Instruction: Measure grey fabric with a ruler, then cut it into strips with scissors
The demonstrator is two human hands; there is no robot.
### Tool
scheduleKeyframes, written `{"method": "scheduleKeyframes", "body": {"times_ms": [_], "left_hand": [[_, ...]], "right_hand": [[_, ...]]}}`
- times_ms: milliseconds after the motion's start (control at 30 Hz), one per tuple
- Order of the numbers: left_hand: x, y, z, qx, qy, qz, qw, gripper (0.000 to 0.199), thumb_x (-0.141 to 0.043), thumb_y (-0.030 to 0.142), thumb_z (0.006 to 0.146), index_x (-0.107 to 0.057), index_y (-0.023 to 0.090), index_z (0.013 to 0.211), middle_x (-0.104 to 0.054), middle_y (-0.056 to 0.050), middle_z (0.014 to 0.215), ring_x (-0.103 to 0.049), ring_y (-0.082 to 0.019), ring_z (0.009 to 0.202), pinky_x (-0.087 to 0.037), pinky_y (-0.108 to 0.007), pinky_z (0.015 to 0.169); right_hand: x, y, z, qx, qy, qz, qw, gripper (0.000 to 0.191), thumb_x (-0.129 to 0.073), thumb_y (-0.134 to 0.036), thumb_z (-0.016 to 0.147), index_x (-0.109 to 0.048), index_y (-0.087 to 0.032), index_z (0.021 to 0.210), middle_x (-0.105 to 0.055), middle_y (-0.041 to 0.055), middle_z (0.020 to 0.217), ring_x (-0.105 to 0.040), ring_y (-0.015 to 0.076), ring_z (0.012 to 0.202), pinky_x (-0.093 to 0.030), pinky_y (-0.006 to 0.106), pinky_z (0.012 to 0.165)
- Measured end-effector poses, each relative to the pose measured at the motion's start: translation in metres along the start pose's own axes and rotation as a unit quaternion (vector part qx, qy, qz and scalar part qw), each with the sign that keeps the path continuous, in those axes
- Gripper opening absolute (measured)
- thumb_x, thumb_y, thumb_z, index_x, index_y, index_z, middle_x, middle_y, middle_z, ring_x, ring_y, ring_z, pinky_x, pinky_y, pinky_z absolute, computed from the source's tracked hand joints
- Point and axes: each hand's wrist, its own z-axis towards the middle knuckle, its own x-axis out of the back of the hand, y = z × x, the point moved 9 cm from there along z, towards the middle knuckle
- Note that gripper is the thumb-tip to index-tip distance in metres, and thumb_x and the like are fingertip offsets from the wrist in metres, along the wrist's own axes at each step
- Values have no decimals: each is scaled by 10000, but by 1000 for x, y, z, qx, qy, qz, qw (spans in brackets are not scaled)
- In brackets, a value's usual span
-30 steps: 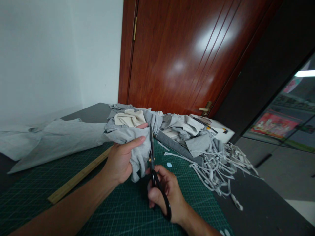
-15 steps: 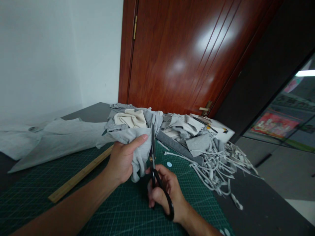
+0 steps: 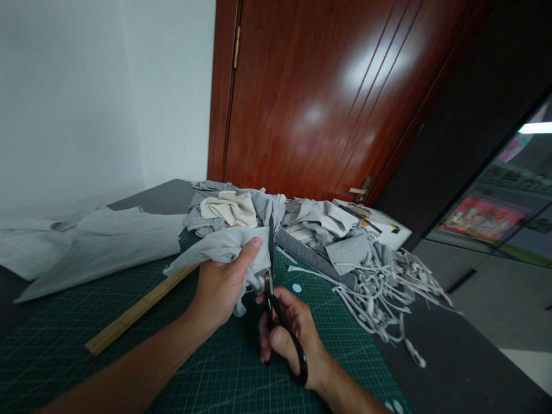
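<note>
Light grey cloth (image 3: 219, 242) is pinched in my left hand (image 3: 222, 284), its thumb on top and part of the cloth hanging below the fingers. My right hand (image 3: 293, 333) grips black-handled scissors (image 3: 271, 247), fingers and thumb in the handles. The blades point away from me, up along the right edge of the held cloth. Both hands are over a green cutting mat (image 3: 207, 368). A wooden ruler (image 3: 138, 310) lies on the mat, left of the hands.
Grey fabric (image 3: 112, 236) spreads at the left. Behind the hands are heaped cloths with a cream piece (image 3: 230, 208). To the right lie a dark grey roll (image 3: 310, 259), tangled grey strips (image 3: 375, 296) and a white box (image 3: 388, 224). A red-brown door (image 3: 302, 103) stands behind.
My left hand has shifted slightly right with the cloth, whose left end now sits lower, apart from the large grey fabric. The scissors have moved very little.
</note>
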Motion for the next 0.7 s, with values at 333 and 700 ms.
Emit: {"method": "scheduleKeyframes", "body": {"times_ms": [333,700], "left_hand": [[5,-4,0,-23,7,18,1000,422,-942,399,788,-795,241,1151,-841,-60,1205,-734,-302,1261,-485,-383,1178],[3,0,0,-45,2,49,998,366,-896,450,838,-803,250,1130,-840,-54,1185,-689,-305,1332,-423,-391,1239]], "right_hand": [[4,-2,0,2,25,-42,999,609,-784,-718,904,-619,-203,1183,-573,-72,643,-506,97,468,-454,206,483],[4,-2,-1,1,31,-32,999,637,-861,-682,849,-619,-200,1188,-584,-66,691,-504,77,462,-450,183,454]]}}
